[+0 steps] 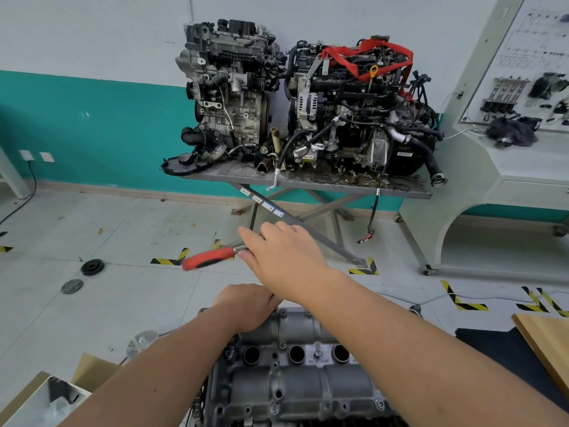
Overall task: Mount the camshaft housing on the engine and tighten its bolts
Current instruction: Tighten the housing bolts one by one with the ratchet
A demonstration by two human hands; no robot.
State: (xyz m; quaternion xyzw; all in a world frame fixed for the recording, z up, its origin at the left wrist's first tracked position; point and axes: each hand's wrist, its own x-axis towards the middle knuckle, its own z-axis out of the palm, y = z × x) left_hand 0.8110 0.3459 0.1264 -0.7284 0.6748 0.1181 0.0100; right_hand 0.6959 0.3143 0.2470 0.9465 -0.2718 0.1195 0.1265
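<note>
Pale floor tiles (138, 229) with yellow-and-black hazard tape marks run back to a wall (77, 118) painted white above and teal below. Against that wall a grey metal surface (308, 183) on crossed legs carries two complete engines: a bare grey engine (228, 87) on the left and a black engine (354, 112) on the right with a red strap over its top. A pale display board (529, 87) with mounted parts stands at the right edge.

Nearest the camera, at the bottom centre, sits the camshaft housing (295, 371), a grey cast-metal piece with a row of round dark bores and bolts (318, 353) seated along it. An open cardboard box (40, 396) lies to its left.

The right hand (283, 257) reaches forward above the housing's far end, its fingers curled round the metal shank of a ratchet wrench (212, 257) whose red handle points left. The left hand (249, 306) rests on the housing's far left corner, fingers bent over the edge; what they hold, I cannot tell.
</note>
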